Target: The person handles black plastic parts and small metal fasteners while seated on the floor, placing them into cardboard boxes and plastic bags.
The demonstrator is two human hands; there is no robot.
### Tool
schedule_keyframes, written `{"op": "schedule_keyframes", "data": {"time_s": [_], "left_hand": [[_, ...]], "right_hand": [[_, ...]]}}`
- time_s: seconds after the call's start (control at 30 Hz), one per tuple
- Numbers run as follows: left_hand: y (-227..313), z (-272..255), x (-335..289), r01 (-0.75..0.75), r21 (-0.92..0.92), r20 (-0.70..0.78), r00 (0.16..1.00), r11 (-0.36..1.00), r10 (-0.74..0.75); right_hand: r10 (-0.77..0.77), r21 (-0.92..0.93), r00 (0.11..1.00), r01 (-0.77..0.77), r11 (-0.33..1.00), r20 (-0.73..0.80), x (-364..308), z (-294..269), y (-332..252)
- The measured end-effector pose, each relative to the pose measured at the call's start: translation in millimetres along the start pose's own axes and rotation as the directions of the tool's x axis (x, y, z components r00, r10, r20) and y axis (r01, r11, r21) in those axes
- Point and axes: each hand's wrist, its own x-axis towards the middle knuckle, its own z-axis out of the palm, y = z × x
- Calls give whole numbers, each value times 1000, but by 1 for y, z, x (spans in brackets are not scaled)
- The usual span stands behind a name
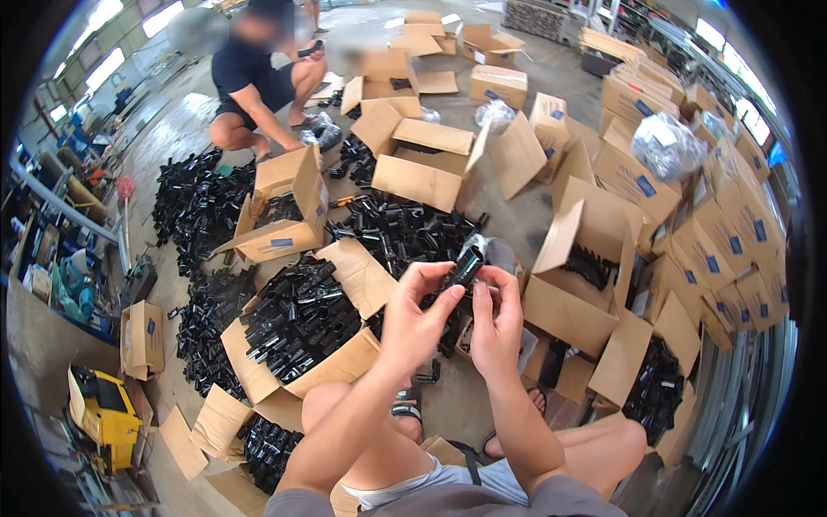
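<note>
Component [465,269], small and black, is located slightly toward 3 o'clock from the view centre. Left hand [415,317] and right hand [497,317] both grasp it between thumb and fingertips; its upper end tilts toward 1 o'clock. With the component as dial centre, a loose pile [409,228] of black pieces lies at 10 o'clock, and a filled carton [343,364] stands at 8 o'clock. An open carton [564,312] at 4 o'clock contains further black pieces. Stacked cartons [717,233] occupy 3 o'clock. A co-worker [250,82] squats at 10 o'clock, holding a black piece.
</note>
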Motion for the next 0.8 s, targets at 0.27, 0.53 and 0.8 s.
{"op": "schedule_keyframes", "data": {"time_s": [0.27,0.53,0.8], "left_hand": [[16,-1,-5,61,436,73,992,898,-103],[14,25,-24,-63,493,392,906,868,-157],[0,56,-47,-121,510,408,905,852,-115]], "right_hand": [[431,477,868,-496,726,247,-31,-22,70],[158,770,938,-344,538,309,-59,-69,71],[350,698,928,-337,632,132,-85,-116,65]]}}
